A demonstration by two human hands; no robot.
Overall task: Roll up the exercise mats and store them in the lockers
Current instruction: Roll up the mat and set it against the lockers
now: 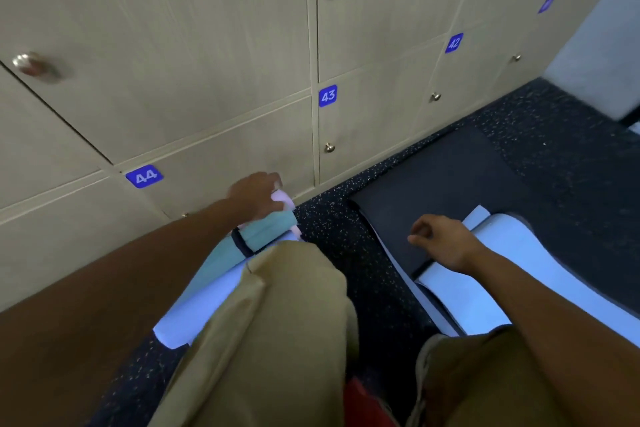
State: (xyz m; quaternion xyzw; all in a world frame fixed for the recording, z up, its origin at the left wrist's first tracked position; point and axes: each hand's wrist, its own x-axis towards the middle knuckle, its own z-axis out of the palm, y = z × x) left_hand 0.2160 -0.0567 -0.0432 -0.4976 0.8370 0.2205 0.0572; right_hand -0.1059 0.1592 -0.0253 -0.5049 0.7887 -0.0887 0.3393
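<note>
The left hand (258,196) reaches down to the foot of locker 44 (221,152), its grip curled over the pale end of a rolled mat (266,230). The roll is teal with a dark strap (240,242) round it, and it lies on the floor (332,229) with its far end right against the locker front, close to the seam with locker 43 (363,121). Its near end runs back under the person's left knee (298,288) in khaki trousers, where a white-blue sheet shows beneath it.

The right hand (441,243) hovers over the flat mats (433,191) — fingers loosely curled, holding nothing. These lie spread on the speckled floor to the right of the roll: a dark one on top, its near edge folded back over a light blue one (491,281) that runs toward the right knee. Whether the fingertips touch the dark surface I cannot tell.

All locker doors in view are closed — 42 (471,76) sits further right, each with a small metal knob.
</note>
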